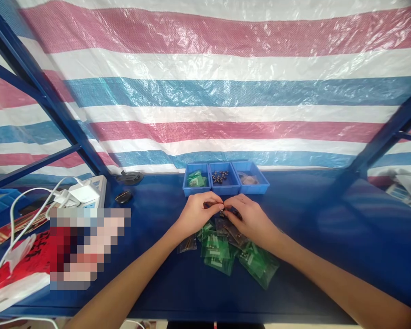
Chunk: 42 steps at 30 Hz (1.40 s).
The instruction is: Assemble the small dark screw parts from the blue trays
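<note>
My left hand [202, 211] and my right hand [244, 214] meet in front of the blue bins, fingertips pinched close together. Something small and dark shows between them, too small to name. Below the hands lie several green plastic packets [216, 246] and, further right, another green packet [258, 264]. Clear bags with dark contents [231, 232] are partly covered by my right hand. A small clear bag [187, 243] with thin brownish pieces rests under my left wrist.
Three joined blue bins hold green packets [196, 179], small metal parts [220, 176] and clear bags [249, 179]. At left are a black mouse [123, 197], power strip [97, 187], white cables and a red bag [30, 256]. Blue frame posts [51, 109] stand at both sides.
</note>
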Available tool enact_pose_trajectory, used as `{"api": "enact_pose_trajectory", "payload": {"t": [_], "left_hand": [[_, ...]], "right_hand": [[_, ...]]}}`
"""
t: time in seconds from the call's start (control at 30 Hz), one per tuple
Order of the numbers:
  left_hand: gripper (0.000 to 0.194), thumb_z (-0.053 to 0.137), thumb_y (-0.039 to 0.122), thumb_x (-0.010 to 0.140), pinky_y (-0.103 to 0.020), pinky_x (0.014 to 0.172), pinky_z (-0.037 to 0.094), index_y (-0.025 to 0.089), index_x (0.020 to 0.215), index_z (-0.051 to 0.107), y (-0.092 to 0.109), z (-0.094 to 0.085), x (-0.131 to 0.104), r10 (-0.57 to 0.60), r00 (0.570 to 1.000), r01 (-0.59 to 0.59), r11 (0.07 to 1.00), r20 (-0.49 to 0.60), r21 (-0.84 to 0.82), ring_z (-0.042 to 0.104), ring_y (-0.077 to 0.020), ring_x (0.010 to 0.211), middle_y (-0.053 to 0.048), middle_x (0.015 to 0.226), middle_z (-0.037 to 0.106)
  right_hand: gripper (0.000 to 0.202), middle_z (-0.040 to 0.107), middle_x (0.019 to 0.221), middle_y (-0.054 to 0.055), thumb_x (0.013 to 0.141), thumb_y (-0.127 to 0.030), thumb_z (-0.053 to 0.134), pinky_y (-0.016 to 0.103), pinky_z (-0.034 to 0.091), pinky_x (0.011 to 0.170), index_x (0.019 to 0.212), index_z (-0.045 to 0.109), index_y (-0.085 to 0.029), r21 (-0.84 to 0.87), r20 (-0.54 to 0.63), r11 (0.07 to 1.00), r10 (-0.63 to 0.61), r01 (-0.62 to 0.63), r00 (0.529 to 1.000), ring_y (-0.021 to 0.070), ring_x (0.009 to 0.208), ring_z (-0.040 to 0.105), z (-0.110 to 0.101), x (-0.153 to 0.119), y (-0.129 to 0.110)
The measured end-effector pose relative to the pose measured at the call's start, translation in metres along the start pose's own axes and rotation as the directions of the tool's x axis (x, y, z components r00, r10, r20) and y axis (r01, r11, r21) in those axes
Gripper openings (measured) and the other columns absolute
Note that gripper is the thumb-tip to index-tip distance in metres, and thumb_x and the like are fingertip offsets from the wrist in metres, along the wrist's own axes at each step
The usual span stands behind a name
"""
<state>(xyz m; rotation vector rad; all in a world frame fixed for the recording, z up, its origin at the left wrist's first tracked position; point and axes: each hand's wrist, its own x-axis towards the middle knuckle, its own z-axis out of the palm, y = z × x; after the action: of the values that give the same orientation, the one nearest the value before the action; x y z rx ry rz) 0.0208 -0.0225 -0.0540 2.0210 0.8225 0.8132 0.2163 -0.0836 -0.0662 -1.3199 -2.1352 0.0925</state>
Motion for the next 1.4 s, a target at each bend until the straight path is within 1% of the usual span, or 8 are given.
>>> {"api": "enact_pose_trajectory", "payload": {"t": [0.2,0.43,0.67,1.0,1.07,1.2,1.3,1.4], "left_hand": [[0.018,0.069,0.036,0.091,-0.026,0.068,0.05,0.018,0.092,0.069,0.0,0.006,0.0,-0.031,0.999,0.028,0.987,-0.014,-0.159,0.068,-0.0177,0.077,-0.003,0.082,0.073],[0.024,0.071,0.04,0.089,-0.029,0.074,0.055,0.017,0.095,0.075,0.004,0.002,0.0,-0.026,0.999,0.03,0.981,0.02,-0.192,0.071,-0.0207,0.084,-0.007,0.092,0.075],[0.023,0.068,0.039,0.092,-0.029,0.073,0.054,0.018,0.097,0.075,0.001,0.005,0.0,-0.028,0.999,0.023,0.989,-0.034,-0.146,0.071,-0.0212,0.085,-0.007,0.092,0.076],[0.021,0.065,0.039,0.095,-0.031,0.078,0.056,0.019,0.095,0.057,0.001,0.008,-0.003,0.011,1.0,-0.003,0.959,0.025,-0.283,0.071,-0.0197,0.082,-0.003,0.08,0.071],[0.021,0.062,0.04,0.096,-0.031,0.077,0.056,0.02,0.096,0.056,0.005,0.006,-0.003,0.028,0.999,-0.021,0.967,0.024,-0.253,0.071,-0.0192,0.08,-0.002,0.079,0.07],[0.023,0.058,0.042,0.098,-0.027,0.068,0.052,0.02,0.104,0.064,0.008,0.003,-0.005,0.071,0.997,-0.071,0.997,-0.004,-0.017,0.068,-0.018,0.081,-0.004,0.089,0.072],[0.023,0.061,0.038,0.096,-0.024,0.064,0.049,0.022,0.112,0.065,0.008,0.003,-0.006,0.12,0.993,-0.121,0.988,0.017,0.1,0.067,-0.0173,0.083,-0.003,0.095,0.071],[0.02,0.06,0.037,0.097,-0.024,0.066,0.048,0.021,0.109,0.065,0.007,0.005,-0.007,0.158,0.987,-0.159,0.976,0.017,0.151,0.065,-0.0164,0.083,-0.003,0.093,0.068]], "right_hand": [[0.013,0.071,0.088,0.006,0.101,-0.023,0.054,0.035,0.05,0.069,0.092,0.063,-0.023,0.031,-0.037,0.999,0.012,-0.011,0.999,0.0234,0.086,0.064,-0.002,0.0,-0.002],[0.012,0.072,0.093,0.007,0.102,-0.022,0.052,0.033,0.052,0.069,0.098,0.064,-0.022,0.097,-0.055,0.995,-0.005,0.01,0.998,0.0221,0.084,0.067,-0.006,0.001,-0.003],[0.014,0.071,0.098,0.007,0.102,-0.022,0.05,0.032,0.05,0.067,0.106,0.063,-0.022,0.065,-0.005,0.997,0.038,-0.037,0.999,0.0223,0.086,0.067,-0.007,0.002,0.0],[0.019,0.075,0.098,0.004,0.1,-0.02,0.051,0.031,0.051,0.073,0.1,0.07,-0.023,0.216,0.013,0.975,0.047,-0.049,0.999,0.0202,0.086,0.069,-0.013,0.006,-0.004],[0.02,0.075,0.094,0.003,0.1,-0.021,0.052,0.03,0.049,0.068,0.095,0.071,-0.023,0.247,0.014,0.968,0.053,-0.055,0.999,0.0189,0.079,0.068,-0.015,0.007,-0.006],[0.019,0.074,0.084,0.002,0.1,-0.027,0.054,0.029,0.044,0.059,0.092,0.071,-0.022,0.247,0.006,0.961,0.127,-0.125,0.992,0.0181,0.067,0.064,-0.013,0.007,-0.006],[0.02,0.072,0.079,0.001,0.1,-0.028,0.054,0.029,0.042,0.058,0.089,0.069,-0.022,0.224,-0.013,0.964,0.148,-0.141,0.989,0.0179,0.066,0.063,-0.01,0.006,-0.005],[0.022,0.07,0.076,0.001,0.101,-0.029,0.054,0.029,0.042,0.059,0.086,0.068,-0.022,0.211,-0.029,0.97,0.13,-0.121,0.991,0.0176,0.065,0.061,-0.009,0.005,-0.007]]}}
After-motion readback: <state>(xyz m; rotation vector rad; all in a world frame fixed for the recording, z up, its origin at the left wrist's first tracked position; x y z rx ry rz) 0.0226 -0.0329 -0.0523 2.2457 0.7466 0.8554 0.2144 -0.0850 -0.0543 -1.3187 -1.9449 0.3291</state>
